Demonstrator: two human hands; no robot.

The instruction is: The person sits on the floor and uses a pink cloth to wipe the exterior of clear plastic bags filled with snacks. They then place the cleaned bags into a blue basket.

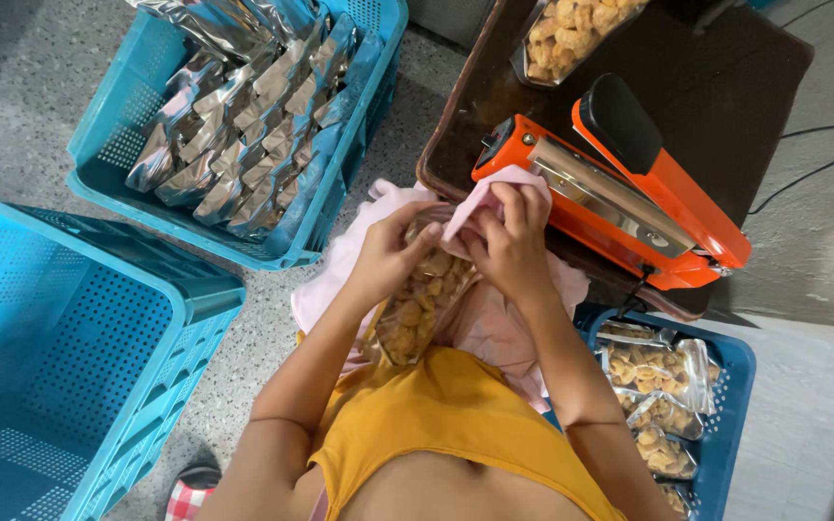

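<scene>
Left hand (388, 256) grips clear snack pouch (417, 299) — right hand (512, 241) pinches pink cloth (480, 198) at top.

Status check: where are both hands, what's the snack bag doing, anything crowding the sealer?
Left hand grips snack bag over the lap. Right hand presses pink cloth on the bag's top. Orange heat sealer sits just beyond, lid up.

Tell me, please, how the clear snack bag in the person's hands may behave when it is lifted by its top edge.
The clear snack bag would probably sag and bend, since its thin film already curves over the lap. It looks rather light for its size, being filled with loose puffy pieces. With the left hand and right hand pinching its top, pieces might spill if it tips.
</scene>
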